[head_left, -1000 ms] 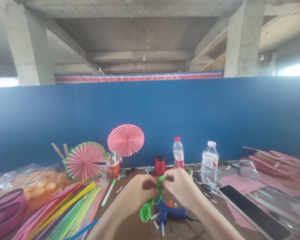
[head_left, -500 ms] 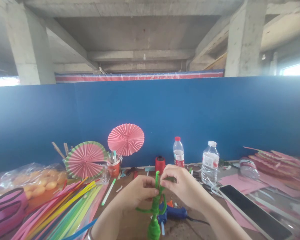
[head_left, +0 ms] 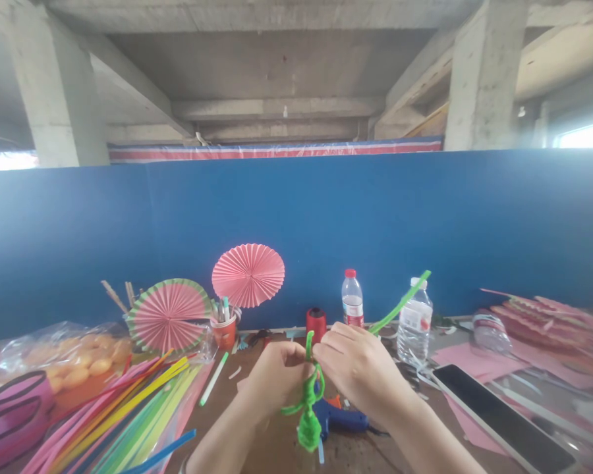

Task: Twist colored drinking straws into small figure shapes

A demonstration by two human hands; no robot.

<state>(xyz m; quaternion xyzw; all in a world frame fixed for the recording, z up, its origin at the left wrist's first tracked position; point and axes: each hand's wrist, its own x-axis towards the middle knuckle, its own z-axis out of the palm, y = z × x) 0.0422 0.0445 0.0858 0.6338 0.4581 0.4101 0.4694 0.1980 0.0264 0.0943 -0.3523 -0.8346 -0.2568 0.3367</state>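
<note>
Between my hands hangs a green pipe cleaner figure (head_left: 309,429), with a coiled, bulb-like lower end and thin looped limbs. My left hand (head_left: 282,372) pinches its upper part from the left. Closed around a green pipe cleaner (head_left: 400,304), my right hand (head_left: 358,362) presses close to the figure's top; the free end sticks out up and to the right. Whether that strand joins the figure is hidden by the fingers. A blue glue gun (head_left: 343,419) lies on the table just behind the figure.
Loose coloured pipe cleaners (head_left: 128,415) lie at the left beside a bag of orange balls (head_left: 79,362). Pink paper fans (head_left: 248,275) and a cup of pens (head_left: 224,332) stand behind. Bottles (head_left: 415,329), a red thread spool (head_left: 316,324) and a phone (head_left: 499,415) are around.
My right hand has turned over and now grips a green strand whose end points up to the right. The figure has risen slightly and its limbs have shifted.
</note>
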